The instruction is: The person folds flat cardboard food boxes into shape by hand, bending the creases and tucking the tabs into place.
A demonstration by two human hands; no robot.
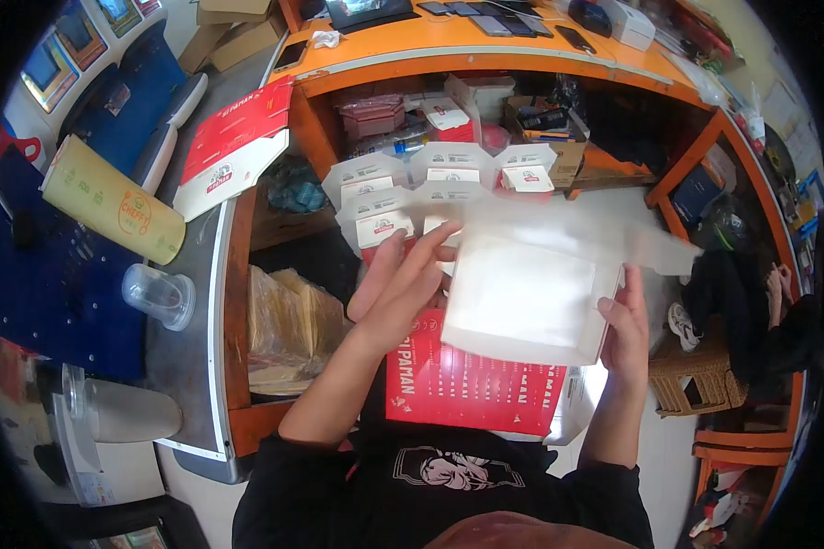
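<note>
My right hand [624, 329] grips a partly folded white paper food box [522, 297] by its right side wall, thumb inside and fingers outside. The box's far flap is blurred by motion. Beside its left edge my left hand [407, 274] is open, fingers stretched toward the box; whether they touch it I cannot tell. Below the box, at my lap, lies a stack of flat red printed cartons [467, 393]. Just beyond my hands stand several folded red-and-white boxes [453, 178] with their lids up.
An orange desk [485, 55] with phones spans the far side. On the left counter lie a flat red-and-white carton [233, 142], a yellow cup stack [119, 201] and clear plastic cups [160, 295]. A wicker basket [696, 384] and another person's hand [776, 288] are at right.
</note>
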